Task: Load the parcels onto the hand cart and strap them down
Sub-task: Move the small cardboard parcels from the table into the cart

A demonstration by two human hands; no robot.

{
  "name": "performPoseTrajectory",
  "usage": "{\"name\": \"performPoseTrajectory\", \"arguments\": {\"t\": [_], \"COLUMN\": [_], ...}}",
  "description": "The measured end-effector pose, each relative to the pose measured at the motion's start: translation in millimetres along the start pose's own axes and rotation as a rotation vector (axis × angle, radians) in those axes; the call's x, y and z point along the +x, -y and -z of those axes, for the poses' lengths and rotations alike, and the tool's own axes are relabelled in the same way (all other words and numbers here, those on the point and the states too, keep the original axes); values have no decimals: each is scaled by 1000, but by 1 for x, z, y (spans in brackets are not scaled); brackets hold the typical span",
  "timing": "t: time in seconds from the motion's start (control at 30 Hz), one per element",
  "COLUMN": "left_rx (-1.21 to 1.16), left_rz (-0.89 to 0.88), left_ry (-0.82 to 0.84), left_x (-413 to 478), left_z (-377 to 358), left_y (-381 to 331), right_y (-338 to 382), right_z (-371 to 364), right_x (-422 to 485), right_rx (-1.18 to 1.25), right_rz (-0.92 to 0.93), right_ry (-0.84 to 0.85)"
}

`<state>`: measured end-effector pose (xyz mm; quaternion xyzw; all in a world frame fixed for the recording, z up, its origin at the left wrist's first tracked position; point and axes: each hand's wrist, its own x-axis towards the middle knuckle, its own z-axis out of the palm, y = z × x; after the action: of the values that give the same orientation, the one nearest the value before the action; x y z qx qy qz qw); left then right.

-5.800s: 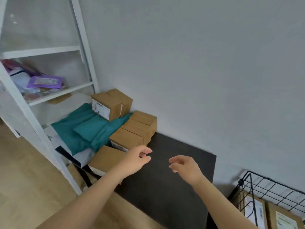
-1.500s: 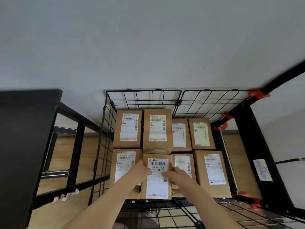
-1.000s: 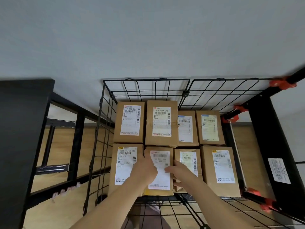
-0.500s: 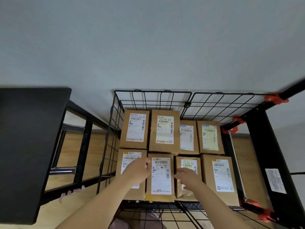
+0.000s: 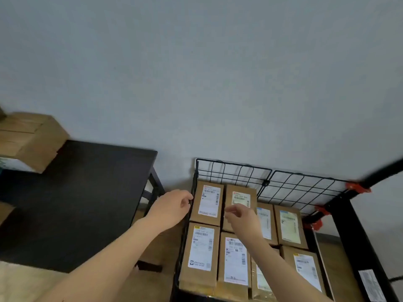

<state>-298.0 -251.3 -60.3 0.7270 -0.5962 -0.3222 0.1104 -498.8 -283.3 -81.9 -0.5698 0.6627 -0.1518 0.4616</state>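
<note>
1. The hand cart (image 5: 234, 164) stands against the grey wall (image 5: 196, 73), just beside a black worktop (image 5: 76, 192). Black wire mesh panels form its back and left sides.
2. Eight cardboard parcels lie inside it, labels up, packed edge to edge in two rows of four.
3. The back-left parcel (image 5: 209, 201) sits in the mesh corner. The front-left parcel (image 5: 200, 253) lies directly in front of it, and the next front parcel (image 5: 234, 262) touches its right side.
4. The left hand (image 5: 172, 207) hovers outside the cart's left mesh wall, its fingers loosely curled around nothing. Whether they touch the wire cannot be told.
5. The right hand (image 5: 242, 216) hangs above the second back-row parcel and partly hides it. Its fingers are relaxed and slightly bent, holding nothing.
6. Orange clamps (image 5: 357, 187) fix the mesh to a black frame (image 5: 349, 232) on the right.
7. More cardboard boxes (image 5: 28, 140) sit stacked at the worktop's far left.
</note>
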Motion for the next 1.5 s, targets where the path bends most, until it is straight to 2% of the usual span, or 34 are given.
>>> {"name": "performPoseTrajectory", "arguments": {"t": [0.37, 0.6, 0.83, 1.1, 1.5], "left_rx": [-36, -50, -58, -34, -67], "left_rz": [20, 92, 129, 196, 314], "left_ry": [-335, -435, -495, -490, -368], "left_x": [-128, -192, -233, -222, -126], "left_z": [136, 183, 215, 245, 308], "left_y": [115, 196, 269, 322, 402], "right_y": [156, 222, 268, 311, 400], "right_z": [-117, -202, -281, -329, -397], "right_x": [-80, -126, -156, -151, -37], "right_rx": [-20, -72, -126, -246, -496], "right_rz": [359, 484, 535, 613, 732], "right_ry": [54, 105, 149, 182, 205]}}
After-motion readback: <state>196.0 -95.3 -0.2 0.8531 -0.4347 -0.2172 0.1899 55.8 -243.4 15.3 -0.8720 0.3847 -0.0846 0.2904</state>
